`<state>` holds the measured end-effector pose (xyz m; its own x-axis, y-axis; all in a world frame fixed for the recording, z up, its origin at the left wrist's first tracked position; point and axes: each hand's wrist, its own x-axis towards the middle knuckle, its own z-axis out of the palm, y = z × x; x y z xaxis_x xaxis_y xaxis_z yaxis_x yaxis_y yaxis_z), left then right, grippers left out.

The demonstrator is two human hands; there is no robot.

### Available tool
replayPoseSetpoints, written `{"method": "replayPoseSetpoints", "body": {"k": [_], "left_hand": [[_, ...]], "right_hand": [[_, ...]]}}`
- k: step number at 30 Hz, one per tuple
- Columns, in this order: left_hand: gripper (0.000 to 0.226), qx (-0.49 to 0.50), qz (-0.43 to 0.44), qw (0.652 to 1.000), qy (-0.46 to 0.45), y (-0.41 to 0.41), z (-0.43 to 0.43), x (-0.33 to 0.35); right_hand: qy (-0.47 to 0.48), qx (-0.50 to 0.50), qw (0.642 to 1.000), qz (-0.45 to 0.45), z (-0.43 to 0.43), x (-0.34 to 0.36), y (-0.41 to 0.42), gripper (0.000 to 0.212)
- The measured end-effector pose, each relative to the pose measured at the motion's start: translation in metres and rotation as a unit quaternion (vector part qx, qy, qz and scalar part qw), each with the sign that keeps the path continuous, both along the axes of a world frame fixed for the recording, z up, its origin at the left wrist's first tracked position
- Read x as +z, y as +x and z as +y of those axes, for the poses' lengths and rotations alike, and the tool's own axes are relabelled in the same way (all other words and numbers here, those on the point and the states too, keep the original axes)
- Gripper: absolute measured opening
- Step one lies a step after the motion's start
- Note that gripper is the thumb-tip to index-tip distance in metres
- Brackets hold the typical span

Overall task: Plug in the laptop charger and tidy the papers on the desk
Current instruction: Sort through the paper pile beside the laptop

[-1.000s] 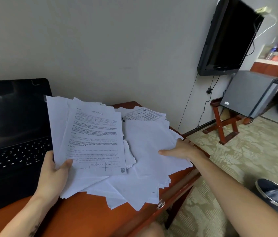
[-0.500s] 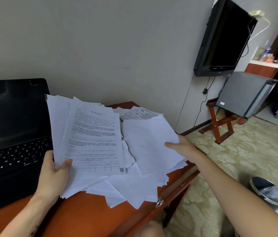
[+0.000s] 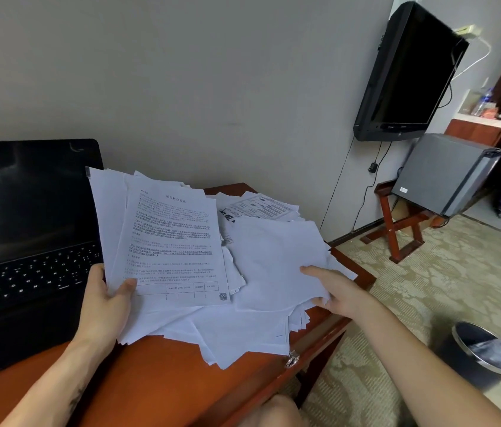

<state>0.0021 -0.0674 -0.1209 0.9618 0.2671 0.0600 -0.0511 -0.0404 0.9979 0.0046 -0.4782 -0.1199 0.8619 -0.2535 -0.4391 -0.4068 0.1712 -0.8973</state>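
Observation:
A loose heap of white papers (image 3: pixel 230 331) covers the right half of the orange-brown desk (image 3: pixel 157 383). My left hand (image 3: pixel 106 303) grips a raised bundle of sheets (image 3: pixel 172 241) by its lower left corner, thumb on the printed top page. My right hand (image 3: pixel 335 291) pinches a blank sheet (image 3: pixel 274 260) at its lower right corner and lifts it off the heap. An open black laptop (image 3: pixel 24 241) with a dark screen stands on the left of the desk. No charger is visible.
A black TV (image 3: pixel 409 72) hangs on the wall with cables running down. Below it a grey mini fridge (image 3: pixel 446 174) sits on a red wooden stand (image 3: pixel 397 229). A dark bin with a plastic liner (image 3: pixel 483 352) stands on the carpet at the right.
My right hand has slid from the far right edge of the heap toward me and now lifts a blank sheet. The left hand holds its bundle as before.

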Motion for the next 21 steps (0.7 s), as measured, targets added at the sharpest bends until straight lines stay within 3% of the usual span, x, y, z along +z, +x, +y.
{"method": "replayPoseSetpoints", "body": {"k": [3, 7, 14, 21], "left_hand": [[0.023, 0.006, -0.002, 1.0, 0.0, 0.0, 0.002, -0.001], [0.023, 0.006, 0.0, 1.0, -0.002, 0.001, 0.003, -0.002], [0.026, 0.005, 0.005, 1.0, -0.006, 0.002, 0.003, -0.004], [0.026, -0.008, 0.0, 1.0, -0.009, -0.003, 0.001, -0.003]], "right_hand": [[-0.021, -0.01, 1.0, -0.015, 0.01, -0.002, -0.006, 0.037], [-0.001, -0.096, 0.994, -0.056, 0.017, -0.005, -0.012, 0.03], [-0.15, -0.137, 0.973, -0.109, 0.023, -0.019, -0.044, 0.027], [-0.109, -0.175, 0.962, -0.178, 0.015, -0.014, -0.061, 0.026]]}}
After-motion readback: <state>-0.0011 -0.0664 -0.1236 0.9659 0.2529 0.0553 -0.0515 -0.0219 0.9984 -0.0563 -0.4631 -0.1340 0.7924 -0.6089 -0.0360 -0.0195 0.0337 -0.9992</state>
